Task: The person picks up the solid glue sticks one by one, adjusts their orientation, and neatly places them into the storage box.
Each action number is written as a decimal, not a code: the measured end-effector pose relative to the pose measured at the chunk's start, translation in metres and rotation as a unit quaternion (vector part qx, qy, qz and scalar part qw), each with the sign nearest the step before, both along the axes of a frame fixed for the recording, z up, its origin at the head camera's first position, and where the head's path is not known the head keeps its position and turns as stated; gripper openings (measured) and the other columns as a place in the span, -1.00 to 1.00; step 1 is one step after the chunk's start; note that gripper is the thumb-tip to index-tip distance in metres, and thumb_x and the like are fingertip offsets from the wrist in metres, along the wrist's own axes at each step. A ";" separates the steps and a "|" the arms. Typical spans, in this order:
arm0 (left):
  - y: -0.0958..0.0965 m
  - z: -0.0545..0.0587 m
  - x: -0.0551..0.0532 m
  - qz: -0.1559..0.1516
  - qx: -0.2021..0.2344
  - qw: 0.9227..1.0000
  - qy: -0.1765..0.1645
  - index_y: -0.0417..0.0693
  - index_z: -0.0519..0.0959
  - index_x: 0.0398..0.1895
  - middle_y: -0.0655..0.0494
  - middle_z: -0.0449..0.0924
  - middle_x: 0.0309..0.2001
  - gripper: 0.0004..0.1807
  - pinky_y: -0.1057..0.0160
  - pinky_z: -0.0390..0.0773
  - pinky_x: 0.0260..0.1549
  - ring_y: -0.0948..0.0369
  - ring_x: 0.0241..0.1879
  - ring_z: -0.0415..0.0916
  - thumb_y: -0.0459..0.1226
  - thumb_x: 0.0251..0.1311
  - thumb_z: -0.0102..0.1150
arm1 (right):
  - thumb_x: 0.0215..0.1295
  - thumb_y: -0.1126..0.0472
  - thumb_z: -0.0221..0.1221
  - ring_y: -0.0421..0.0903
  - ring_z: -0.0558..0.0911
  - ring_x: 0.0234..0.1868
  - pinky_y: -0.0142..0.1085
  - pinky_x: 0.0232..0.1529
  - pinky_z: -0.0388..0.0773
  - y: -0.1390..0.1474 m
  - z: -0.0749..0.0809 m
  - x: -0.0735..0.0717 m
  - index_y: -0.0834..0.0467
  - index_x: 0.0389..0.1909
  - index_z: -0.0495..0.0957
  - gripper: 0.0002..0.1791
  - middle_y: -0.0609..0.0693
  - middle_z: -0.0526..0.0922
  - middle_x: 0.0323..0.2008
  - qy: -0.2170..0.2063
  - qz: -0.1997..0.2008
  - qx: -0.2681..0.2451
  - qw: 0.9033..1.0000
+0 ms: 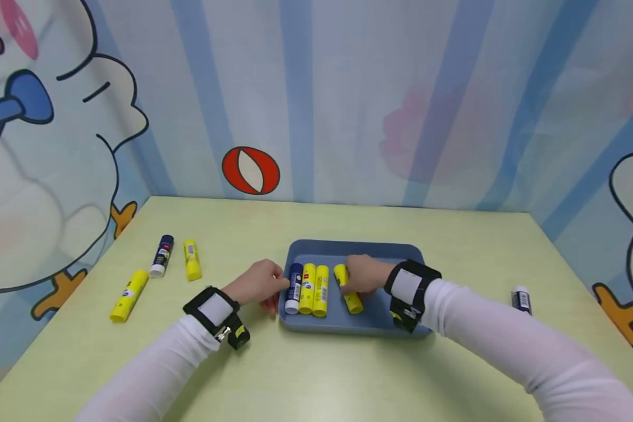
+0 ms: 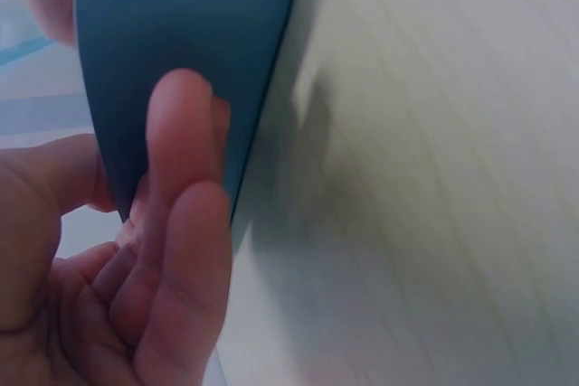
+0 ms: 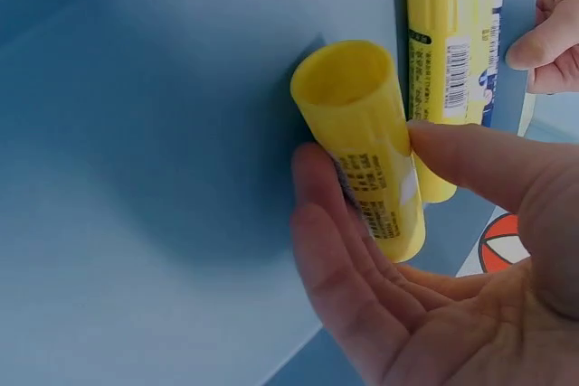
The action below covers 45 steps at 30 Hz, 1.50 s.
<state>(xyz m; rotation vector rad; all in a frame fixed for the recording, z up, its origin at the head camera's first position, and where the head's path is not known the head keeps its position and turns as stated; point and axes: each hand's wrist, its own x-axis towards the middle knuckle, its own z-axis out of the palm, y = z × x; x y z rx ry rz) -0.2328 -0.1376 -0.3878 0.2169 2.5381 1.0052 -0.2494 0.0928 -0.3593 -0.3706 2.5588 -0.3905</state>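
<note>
My right hand (image 1: pixel 366 274) holds a yellow glue stick (image 1: pixel 349 289) between thumb and fingers, low inside the blue-grey tray (image 1: pixel 390 327). In the right wrist view that held glue stick (image 3: pixel 366 151) leans slightly, its round end toward the camera. At the tray's left side, my left hand (image 1: pixel 257 285) pinches the rim, with its fingers (image 2: pixel 185 259) along the outer wall. Beside the thumb, inside the tray, a navy glue stick with a white cap (image 1: pixel 293 288) lies next to two yellow glue sticks (image 1: pixel 313 290) in a row.
Left on the table lie a navy glue stick (image 1: pixel 162 256) and two yellow ones, one small (image 1: pixel 192 259) and one larger (image 1: pixel 129 296). Another navy glue stick (image 1: pixel 521 299) is at the right, partly behind the right sleeve. A printed curtain (image 1: pixel 343 117) stands behind the table.
</note>
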 end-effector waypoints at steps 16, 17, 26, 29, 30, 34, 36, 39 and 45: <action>-0.001 0.002 0.000 -0.001 0.009 1.000 -0.001 -0.20 0.43 -0.60 -0.03 0.58 -0.70 -0.70 0.29 0.55 -0.68 0.14 -0.75 0.57 -0.32 0.33 0.05 | 0.33 0.17 0.24 -0.10 0.63 -0.34 -0.32 -0.28 0.59 -0.010 0.003 0.003 0.33 0.09 0.37 -0.55 0.07 0.54 -0.27 -0.020 0.001 -0.051 0.999; -0.001 0.002 0.000 0.000 0.009 1.000 -0.001 -0.21 0.43 -0.61 -0.04 0.58 -0.70 -0.70 0.28 0.55 -0.68 0.14 -0.74 0.57 -0.32 0.33 0.06 | 0.34 0.18 0.22 -0.11 0.64 -0.39 -0.33 -0.32 0.60 -0.010 0.003 0.003 0.32 0.03 0.39 -0.62 0.06 0.55 -0.31 -0.028 0.000 -0.057 0.998; -0.001 0.002 0.001 0.001 0.004 1.000 -0.001 -0.21 0.44 -0.59 -0.03 0.58 -0.70 -0.71 0.29 0.54 -0.69 0.12 -0.73 0.58 -0.31 0.33 0.06 | 0.46 0.22 0.05 -0.05 0.69 -0.44 -0.27 -0.36 0.63 -0.006 0.012 0.003 0.36 0.18 0.33 -0.62 0.07 0.61 -0.33 -0.064 0.011 -0.086 0.994; 0.000 0.003 0.001 0.003 0.005 1.000 -0.003 -0.21 0.44 -0.58 -0.04 0.58 -0.70 -0.71 0.28 0.54 -0.68 0.13 -0.74 0.57 -0.31 0.33 0.06 | 0.49 0.20 0.00 -0.02 0.70 -0.38 -0.23 -0.32 0.64 0.004 0.022 0.002 0.39 0.40 0.09 -0.41 0.11 0.65 -0.27 -0.059 0.031 -0.106 0.992; 0.000 0.002 0.001 0.004 0.005 1.000 -0.004 -0.21 0.44 -0.59 -0.04 0.58 -0.70 -0.70 0.28 0.55 -0.68 0.13 -0.74 0.57 -0.31 0.33 0.06 | 0.50 0.19 -0.01 -0.01 0.70 -0.35 -0.21 -0.30 0.63 0.008 0.026 0.001 0.38 0.43 0.02 -0.36 0.13 0.66 -0.24 -0.057 0.035 -0.119 0.991; 0.001 0.002 0.000 0.005 0.008 1.000 -0.005 -0.21 0.43 -0.59 -0.04 0.58 -0.70 -0.70 0.28 0.55 -0.68 0.14 -0.74 0.57 -0.31 0.33 0.06 | 0.50 0.15 0.00 0.01 0.69 -0.23 -0.18 -0.20 0.61 0.029 0.041 -0.002 0.35 0.43 0.06 -0.38 0.20 0.63 -0.10 -0.038 0.048 -0.168 0.984; 0.001 0.002 0.000 0.005 0.007 1.000 -0.004 -0.21 0.43 -0.60 -0.04 0.58 -0.70 -0.70 0.29 0.54 -0.68 0.14 -0.74 0.57 -0.31 0.33 0.06 | 0.50 0.14 0.01 0.03 0.67 -0.17 -0.16 -0.15 0.60 0.042 0.048 -0.004 0.34 0.40 0.11 -0.40 0.22 0.61 -0.06 -0.029 0.050 -0.187 0.981; 0.001 0.001 -0.001 0.007 0.006 1.000 -0.003 -0.20 0.43 -0.60 -0.04 0.57 -0.71 -0.70 0.30 0.52 -0.69 0.13 -0.74 0.57 -0.31 0.32 0.07 | 0.50 0.15 0.00 0.04 0.66 -0.11 -0.10 -0.08 0.57 0.062 0.057 -0.004 0.35 0.38 0.16 -0.44 0.23 0.59 0.00 -0.014 0.055 -0.203 0.977; 0.001 0.000 -0.001 0.006 0.005 1.000 0.000 -0.20 0.43 -0.60 -0.04 0.57 -0.71 -0.71 0.31 0.51 -0.70 0.13 -0.73 0.57 -0.32 0.31 0.07 | 0.51 0.12 -0.01 -0.01 0.64 -0.11 -0.08 -0.09 0.55 0.107 0.068 0.006 0.38 0.34 0.22 -0.45 0.29 0.53 0.08 0.041 0.053 -0.208 0.976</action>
